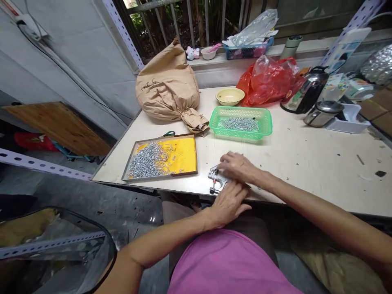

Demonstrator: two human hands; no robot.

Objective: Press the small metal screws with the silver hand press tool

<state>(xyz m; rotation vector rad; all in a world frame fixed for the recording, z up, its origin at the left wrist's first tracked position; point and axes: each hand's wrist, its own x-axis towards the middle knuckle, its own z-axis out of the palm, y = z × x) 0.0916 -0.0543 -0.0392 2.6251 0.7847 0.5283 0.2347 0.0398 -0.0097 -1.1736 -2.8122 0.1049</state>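
A small silver metal fixture (214, 177) with a C-shaped opening, a dark spring and a black knob lies near the table's front edge. My left hand (229, 202) rests at its near right side, fingers laid forward and thumb spread away. Slightly blurred, my right hand (237, 166) bends over the fixture's far right part with curled fingers; whatever is under the fingertips is hidden. To the left sits a shallow tray (197, 157) with a yellow lining, heaped with small silver metal pins (147, 159). Behind my hands, a green plastic basket (266, 124) contains more similar silver pieces (240, 123).
A large brown paper sack (168, 87) stands at the back left. Behind the basket are a yellow bowl (230, 96) and a red plastic bag (266, 81). At right stand a thermos jug (306, 92) and a metal pot (323, 114). Small scraps dot the right tabletop (324, 171).
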